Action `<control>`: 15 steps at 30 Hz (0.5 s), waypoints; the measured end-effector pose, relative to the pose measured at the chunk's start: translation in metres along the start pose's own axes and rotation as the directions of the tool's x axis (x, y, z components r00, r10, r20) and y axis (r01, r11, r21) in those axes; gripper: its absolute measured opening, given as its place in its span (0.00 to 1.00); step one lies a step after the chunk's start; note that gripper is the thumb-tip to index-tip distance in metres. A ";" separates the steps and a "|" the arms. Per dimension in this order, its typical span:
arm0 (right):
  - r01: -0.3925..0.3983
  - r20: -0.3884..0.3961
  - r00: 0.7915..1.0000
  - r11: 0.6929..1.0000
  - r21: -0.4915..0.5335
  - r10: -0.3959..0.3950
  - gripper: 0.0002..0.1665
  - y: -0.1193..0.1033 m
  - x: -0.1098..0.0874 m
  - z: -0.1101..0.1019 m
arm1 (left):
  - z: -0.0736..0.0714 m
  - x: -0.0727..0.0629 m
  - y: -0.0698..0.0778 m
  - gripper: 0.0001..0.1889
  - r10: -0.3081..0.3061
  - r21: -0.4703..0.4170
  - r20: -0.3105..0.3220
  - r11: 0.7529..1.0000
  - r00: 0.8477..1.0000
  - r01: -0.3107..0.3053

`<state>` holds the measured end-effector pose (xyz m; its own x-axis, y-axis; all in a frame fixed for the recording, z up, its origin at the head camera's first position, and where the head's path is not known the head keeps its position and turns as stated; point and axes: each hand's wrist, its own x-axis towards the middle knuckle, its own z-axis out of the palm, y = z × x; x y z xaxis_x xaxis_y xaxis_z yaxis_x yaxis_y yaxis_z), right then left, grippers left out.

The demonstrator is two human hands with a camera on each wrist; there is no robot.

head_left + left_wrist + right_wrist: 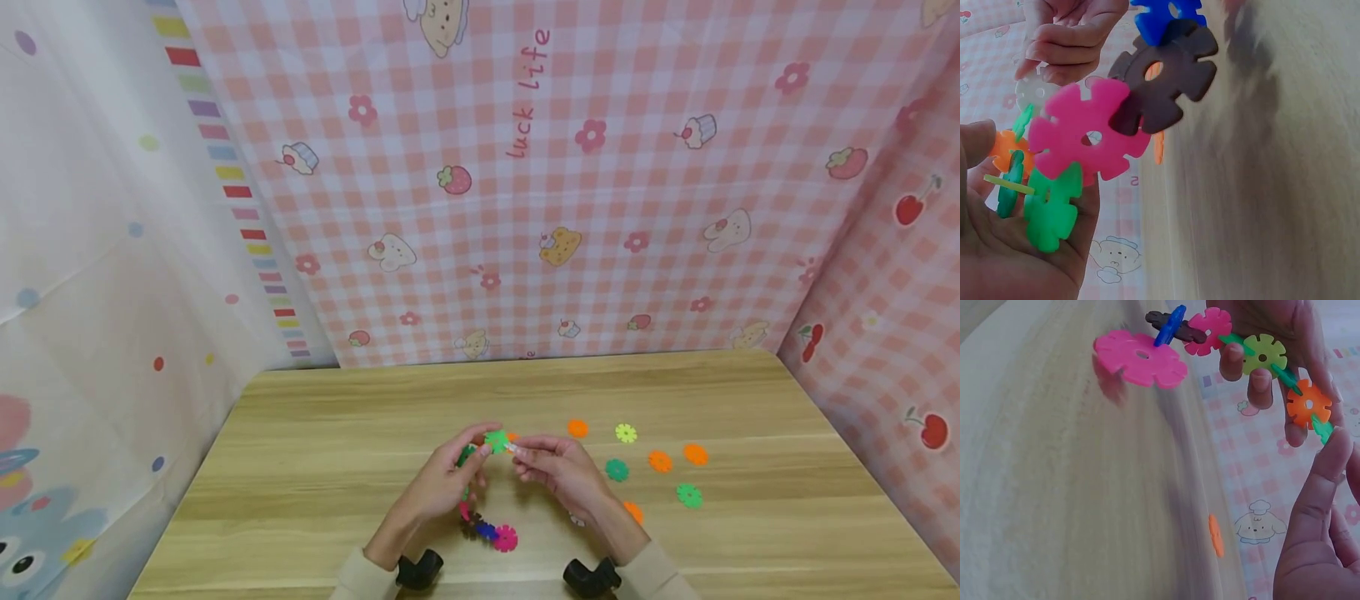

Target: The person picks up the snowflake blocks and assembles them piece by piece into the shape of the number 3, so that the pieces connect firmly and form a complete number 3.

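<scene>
My left hand [442,482] holds a chain of interlocked plastic snowflake discs, its thumb and fingers pinching near the orange disc [1309,404] and a bright green disc [496,442]. Farther along hang a yellow-green disc [1264,357], a pink disc [1082,128], a brown disc [1172,75], a blue disc [487,532] and an end pink disc [506,538]. Opposite, my right hand [568,477] pinches a white snowflake disc [1034,95] against the bright green one at the chain's upper end. Whether those two are interlocked I cannot tell.
Loose discs lie on the wooden table [315,467] to the right: several orange ones [660,462], a yellow one [626,433], a dark green one [617,470] and a green one [689,496]. Behind the table hangs a pink checked curtain [510,208].
</scene>
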<state>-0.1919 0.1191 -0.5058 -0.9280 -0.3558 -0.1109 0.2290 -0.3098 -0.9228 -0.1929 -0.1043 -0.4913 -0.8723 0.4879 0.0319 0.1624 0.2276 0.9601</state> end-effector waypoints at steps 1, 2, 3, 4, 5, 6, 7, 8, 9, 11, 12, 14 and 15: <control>0.000 -0.003 1.000 1.000 0.001 0.000 0.20 0.000 0.000 0.001 | 0.000 0.000 0.000 0.19 -0.002 -0.006 0.001 1.000 1.000 0.002; 0.000 -0.009 1.000 1.000 0.003 0.000 0.20 0.000 0.000 0.001 | 0.000 -0.001 0.000 0.19 -0.003 -0.009 0.001 1.000 1.000 0.003; 0.000 -0.015 1.000 1.000 0.007 0.000 0.19 0.000 0.000 0.002 | 0.000 -0.001 0.000 0.19 -0.003 -0.012 0.001 1.000 1.000 0.003; 0.000 -0.021 1.000 1.000 0.010 0.000 0.19 0.000 0.000 0.003 | 0.000 -0.001 0.000 0.20 -0.003 -0.013 -0.001 1.000 1.000 0.003; 0.000 -0.028 1.000 1.000 0.012 0.000 0.18 0.000 0.000 0.004 | 0.000 -0.001 0.000 0.20 -0.002 -0.016 -0.002 1.000 1.000 0.002; 0.001 -0.032 0.999 1.000 0.017 0.000 0.17 0.000 0.000 0.005 | 0.000 -0.001 -0.001 0.20 0.000 -0.018 -0.004 1.000 1.000 0.000; 0.004 -0.037 0.999 1.000 0.020 -0.003 0.16 0.000 0.000 0.005 | 0.000 -0.002 -0.001 0.20 0.002 -0.020 -0.006 1.000 1.000 -0.002; 0.005 -0.040 0.999 1.000 0.024 -0.004 0.14 0.000 0.000 0.006 | 0.000 -0.002 -0.001 0.20 0.003 -0.022 -0.006 1.000 1.000 -0.003; 0.008 -0.041 0.999 1.000 0.027 -0.007 0.13 0.001 0.000 0.007 | 0.000 -0.002 -0.001 0.20 0.005 -0.021 -0.006 1.000 1.000 -0.006; 0.013 -0.042 0.999 0.999 0.034 -0.012 0.11 0.001 0.000 0.008 | 0.001 -0.002 -0.001 0.20 0.012 -0.016 -0.006 1.000 1.000 -0.012; 0.015 -0.042 0.999 0.999 0.038 -0.013 0.10 0.001 0.000 0.009 | 0.001 -0.002 -0.002 0.20 0.013 -0.010 -0.007 1.000 1.000 -0.013; 0.018 -0.043 0.999 0.999 0.043 -0.016 0.09 0.002 0.000 0.010 | 0.001 -0.001 -0.002 0.20 0.016 0.004 -0.011 1.000 1.000 -0.016; 0.019 -0.044 0.999 0.999 0.045 -0.017 0.09 0.002 0.001 0.010 | 0.001 -0.001 -0.002 0.20 0.016 0.014 -0.013 1.000 1.000 -0.016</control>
<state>-0.1890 0.1097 -0.5045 -0.9438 -0.3111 -0.1115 0.2246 -0.3562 -0.9070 -0.1919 -0.1041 -0.4934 -0.8755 0.4806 0.0510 0.1827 0.2313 0.9556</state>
